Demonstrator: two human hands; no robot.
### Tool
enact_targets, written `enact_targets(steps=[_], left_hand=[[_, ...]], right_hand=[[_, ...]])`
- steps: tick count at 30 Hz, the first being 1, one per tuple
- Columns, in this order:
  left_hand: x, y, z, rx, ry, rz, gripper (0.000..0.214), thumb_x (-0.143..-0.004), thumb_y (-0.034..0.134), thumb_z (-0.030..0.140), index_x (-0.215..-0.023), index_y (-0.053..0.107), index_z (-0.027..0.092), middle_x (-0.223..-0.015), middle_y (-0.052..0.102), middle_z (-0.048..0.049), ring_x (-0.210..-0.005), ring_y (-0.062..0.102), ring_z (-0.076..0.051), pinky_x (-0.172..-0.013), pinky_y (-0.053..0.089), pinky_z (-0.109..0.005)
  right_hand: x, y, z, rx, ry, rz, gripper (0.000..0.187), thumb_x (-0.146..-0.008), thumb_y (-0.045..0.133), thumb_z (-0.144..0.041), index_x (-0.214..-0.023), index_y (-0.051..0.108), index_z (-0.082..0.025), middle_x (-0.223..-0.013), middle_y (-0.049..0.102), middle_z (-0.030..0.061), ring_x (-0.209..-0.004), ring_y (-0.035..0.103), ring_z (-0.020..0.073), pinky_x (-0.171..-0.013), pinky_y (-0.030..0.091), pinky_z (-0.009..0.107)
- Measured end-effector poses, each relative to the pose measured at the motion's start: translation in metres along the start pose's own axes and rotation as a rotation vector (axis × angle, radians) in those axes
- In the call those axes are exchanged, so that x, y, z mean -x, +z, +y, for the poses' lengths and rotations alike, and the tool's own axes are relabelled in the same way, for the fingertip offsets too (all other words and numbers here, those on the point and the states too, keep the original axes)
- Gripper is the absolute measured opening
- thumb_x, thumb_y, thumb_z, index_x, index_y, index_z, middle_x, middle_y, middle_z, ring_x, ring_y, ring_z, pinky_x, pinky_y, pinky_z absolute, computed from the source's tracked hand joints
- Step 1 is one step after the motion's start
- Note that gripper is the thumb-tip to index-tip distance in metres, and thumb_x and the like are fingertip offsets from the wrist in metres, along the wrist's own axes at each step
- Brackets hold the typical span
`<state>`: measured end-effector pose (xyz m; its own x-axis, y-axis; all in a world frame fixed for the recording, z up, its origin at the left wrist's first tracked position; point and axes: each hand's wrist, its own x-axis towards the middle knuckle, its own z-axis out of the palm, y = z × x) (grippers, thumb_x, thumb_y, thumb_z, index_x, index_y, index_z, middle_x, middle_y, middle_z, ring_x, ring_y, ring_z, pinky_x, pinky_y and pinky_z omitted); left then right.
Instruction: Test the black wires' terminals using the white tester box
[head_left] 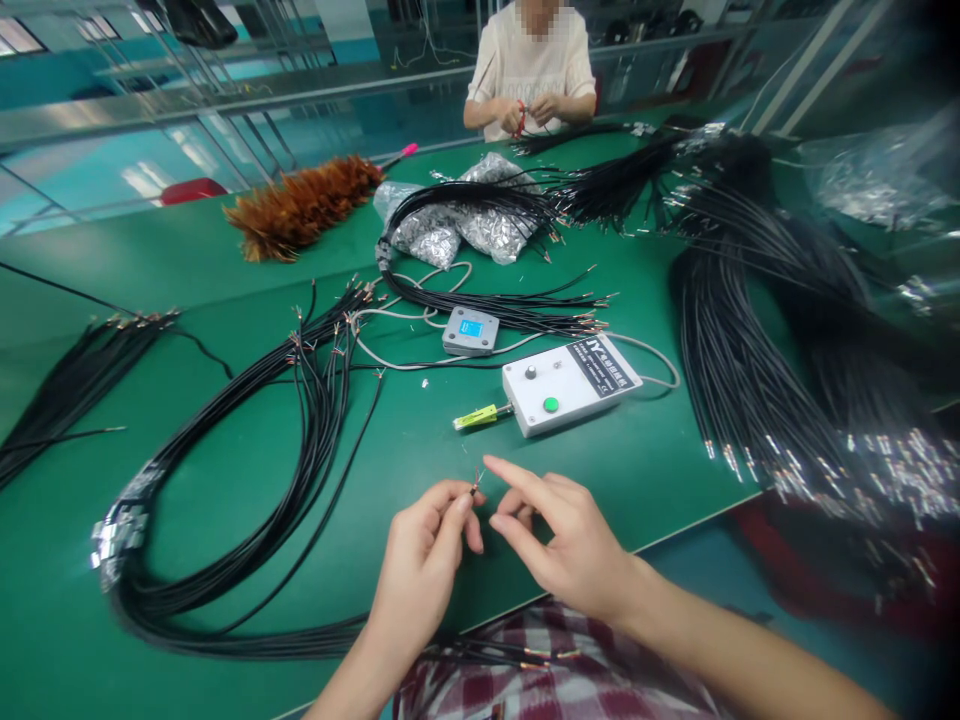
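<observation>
Between thumb and forefinger, my left hand (431, 550) pinches a black cable whose stripped end (477, 481) fans into fine wires. Just to its right, my right hand (559, 525) has its forefinger stretched toward those wires and its thumb apart, with nothing seen in it. Ahead of my hands lies a white control box (570, 385) with a green button and a yellow-green clip-like tip (477, 417). A looped bundle of black cables (210, 430), bound with silvery wrap, curves on the left and passes below my left wrist.
A small grey device with a blue screen (471, 330) sits behind the box. Silvery bags (495, 215), a brown feather duster (304, 208) and another cable bundle (495, 308) lie farther back. Many black cables (735, 350) hang over the right edge. Opposite, a person (532, 70) holds red-handled scissors.
</observation>
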<state>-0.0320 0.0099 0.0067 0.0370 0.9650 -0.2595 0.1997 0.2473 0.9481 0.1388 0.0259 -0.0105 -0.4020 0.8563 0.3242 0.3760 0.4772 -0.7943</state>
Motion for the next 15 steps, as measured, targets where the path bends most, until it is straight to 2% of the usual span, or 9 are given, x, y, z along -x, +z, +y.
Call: enact_targets(steps=[4,10,15], left_hand=[[0.0009,-0.0008,-0.0031,-0.036,0.007,-0.002,0.028,-0.094,0.047,0.04,-0.092,0.06,0.015,-0.053,0.05,0.0054,-0.04,0.034,-0.007,-0.039,0.024,-0.02],[0.0011,0.0,-0.0005,-0.075,0.028,0.007,0.028,-0.094,0.048,0.041,-0.086,0.06,0.017,-0.053,0.048,0.0055,-0.046,0.04,-0.01,-0.045,0.03,-0.02],[0.0018,0.0007,-0.0002,-0.185,0.098,0.045,0.028,-0.094,0.046,0.038,-0.082,0.06,0.018,-0.054,0.05,0.0044,-0.05,0.047,-0.012,-0.05,0.036,-0.021]], right_hand=[[-0.0024,-0.0003,-0.0002,-0.005,0.014,-0.024,0.041,-0.093,0.054,-0.02,-0.134,0.05,-0.02,-0.08,0.073,-0.0022,-0.061,0.063,0.0115,-0.073,0.046,0.031],[-0.0052,-0.0014,-0.0018,-0.015,0.029,-0.033,0.038,-0.093,0.053,-0.021,-0.131,0.053,-0.019,-0.078,0.073,-0.0026,-0.06,0.063,0.0112,-0.073,0.046,0.031],[-0.0065,-0.0045,-0.0026,0.079,-0.043,0.006,0.032,-0.094,0.054,-0.021,-0.125,0.057,-0.018,-0.079,0.073,-0.0015,-0.067,0.065,0.0128,-0.072,0.045,0.03]])
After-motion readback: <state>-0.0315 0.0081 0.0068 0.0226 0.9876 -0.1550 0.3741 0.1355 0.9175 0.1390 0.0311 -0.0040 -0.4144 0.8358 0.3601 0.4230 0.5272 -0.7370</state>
